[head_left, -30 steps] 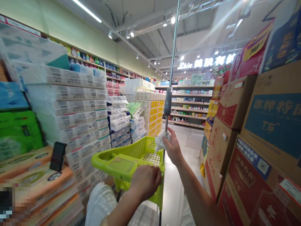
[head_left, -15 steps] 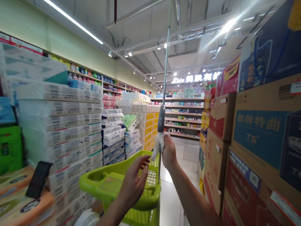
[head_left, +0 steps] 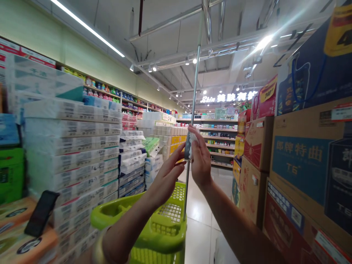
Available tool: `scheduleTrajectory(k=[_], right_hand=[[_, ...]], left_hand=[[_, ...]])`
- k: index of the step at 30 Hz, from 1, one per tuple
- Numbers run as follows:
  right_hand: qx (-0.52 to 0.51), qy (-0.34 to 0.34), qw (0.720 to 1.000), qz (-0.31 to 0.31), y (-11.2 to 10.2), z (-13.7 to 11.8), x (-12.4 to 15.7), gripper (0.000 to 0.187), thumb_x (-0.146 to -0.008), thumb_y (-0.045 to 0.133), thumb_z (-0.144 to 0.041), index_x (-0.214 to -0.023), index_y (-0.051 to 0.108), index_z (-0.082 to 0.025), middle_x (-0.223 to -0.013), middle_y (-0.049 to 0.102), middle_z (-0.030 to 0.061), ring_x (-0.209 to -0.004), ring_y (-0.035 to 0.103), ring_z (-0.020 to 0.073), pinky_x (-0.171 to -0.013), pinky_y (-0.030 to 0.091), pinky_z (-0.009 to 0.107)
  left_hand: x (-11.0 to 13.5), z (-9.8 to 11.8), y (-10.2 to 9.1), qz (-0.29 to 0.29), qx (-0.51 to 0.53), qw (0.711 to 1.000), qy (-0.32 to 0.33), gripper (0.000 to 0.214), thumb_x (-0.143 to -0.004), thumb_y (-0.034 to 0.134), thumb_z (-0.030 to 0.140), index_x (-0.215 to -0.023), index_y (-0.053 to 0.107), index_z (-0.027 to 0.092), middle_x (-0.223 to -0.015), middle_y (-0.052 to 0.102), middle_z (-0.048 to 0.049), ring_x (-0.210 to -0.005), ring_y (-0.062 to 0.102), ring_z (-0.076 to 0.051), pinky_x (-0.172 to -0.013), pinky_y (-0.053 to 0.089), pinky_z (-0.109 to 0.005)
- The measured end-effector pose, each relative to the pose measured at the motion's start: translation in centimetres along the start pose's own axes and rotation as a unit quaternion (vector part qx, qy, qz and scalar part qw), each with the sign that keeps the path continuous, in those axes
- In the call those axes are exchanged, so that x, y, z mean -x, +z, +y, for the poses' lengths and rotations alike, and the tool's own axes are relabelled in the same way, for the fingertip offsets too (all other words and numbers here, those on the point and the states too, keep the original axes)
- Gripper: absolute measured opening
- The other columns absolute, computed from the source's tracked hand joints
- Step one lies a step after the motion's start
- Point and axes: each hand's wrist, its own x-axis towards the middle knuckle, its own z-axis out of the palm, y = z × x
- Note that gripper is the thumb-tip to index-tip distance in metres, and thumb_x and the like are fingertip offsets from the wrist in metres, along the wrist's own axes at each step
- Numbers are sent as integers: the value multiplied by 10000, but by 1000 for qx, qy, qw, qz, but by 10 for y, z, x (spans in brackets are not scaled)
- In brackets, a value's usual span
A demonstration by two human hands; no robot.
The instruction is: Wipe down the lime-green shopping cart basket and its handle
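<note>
A thin metal pole (head_left: 195, 84) rises almost upright ahead of me, with a dark grey sleeve (head_left: 187, 147) partway along it. My right hand (head_left: 200, 157) presses a crumpled white tissue (head_left: 193, 142) against the sleeve's right side, its fingers closed around the tissue. On the other side, my left hand (head_left: 168, 172) reaches up with fingers stretched out, the tips at the sleeve. Whether they press firmly on it I cannot tell. Below, the pole's lower part runs down beside the rim of a lime-green plastic basket (head_left: 154, 236).
Stacked white wrapped packs (head_left: 88, 143) line the left. A black phone (head_left: 41, 212) leans on orange packs (head_left: 33, 244) at lower left. Cardboard cartons (head_left: 297, 157) wall the right side. A tiled aisle floor (head_left: 200, 205) leads to stocked shelves (head_left: 220, 137).
Both my hands have moved up the pole. The right hand with the tissue has gone from below the grey sleeve onto it, and the left fingers have come up to the sleeve.
</note>
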Motion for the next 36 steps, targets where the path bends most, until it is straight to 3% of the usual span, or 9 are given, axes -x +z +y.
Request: scheduleTrajectory(k=[4,8,12,16,19,22,26,31,36], right_hand=[[78,-100,989,-71,-1,-11,33,370,-984,390,-257,-1314,548,-312,-1470,474,-8,-1440,311,213,-1196,223,531],[97,-125,985,-68,-2,-1,24,388,-991,370,-259,-1336,535,-324,-1481,459,-9,-1436,319,210,-1196,233,512],[38,-2,999,25,0,17,-8,399,-986,377,-363,-1355,517,-310,-1436,507,9,-1341,443,192,-1124,360,442],[2,119,988,97,-3,40,-41,408,-916,480,-440,-1285,571,-290,-1312,598,20,-1126,573,156,-935,477,313],[-43,180,977,107,-8,56,-56,344,-859,548,-475,-1078,661,-235,-1020,694,11,-859,621,135,-752,497,265],[-120,274,951,82,-12,67,-57,343,-822,579,-518,-883,672,-194,-735,668,-13,-656,589,129,-614,474,254],[-190,341,918,71,-16,72,-37,306,-812,612,-465,-907,676,-181,-689,667,-27,-614,588,122,-584,473,240],[-235,390,888,55,-19,74,4,264,-824,599,-435,-757,642,-183,-576,606,-39,-485,519,110,-480,433,237],[-192,366,910,25,-26,84,59,342,-836,582,-509,-813,663,-177,-660,641,-16,-551,548,111,-541,454,234]], left_hand=[[3,-2,-2,10,18,1000,-11,602,-785,521,207,-1385,505,253,-1388,568,-44,-1298,485,-269,-1110,367,-438],[3,3,-1,13,-5,1000,-10,595,-788,565,207,-1379,514,256,-1363,588,-49,-1289,493,-269,-1093,389,-424],[4,4,2,5,-31,999,-12,619,-805,613,213,-1406,475,272,-1375,570,-68,-1275,495,-269,-984,477,-389],[3,2,2,-13,-33,999,-17,655,-808,610,198,-1433,433,283,-1361,576,-71,-1226,531,-258,-917,511,-354],[3,1,0,-21,-35,999,-16,666,-810,605,194,-1443,417,280,-1367,570,-76,-1214,538,-250,-909,515,-344],[3,-1,-2,-25,-48,998,-7,662,-817,606,205,-1445,412,283,-1361,572,-82,-1228,526,-253,-913,517,-350],[3,-3,-3,-24,-73,997,13,662,-821,601,203,-1446,405,304,-1372,561,-80,-1268,497,-255,-908,521,-347],[4,-6,-6,-27,-81,996,26,667,-820,604,188,-1446,401,295,-1378,557,-83,-1278,499,-255,-908,524,-342],[6,-10,-10,-32,-89,995,22,668,-825,606,198,-1446,390,320,-1420,525,-69,-1306,480,-248,-964,506,-366]])
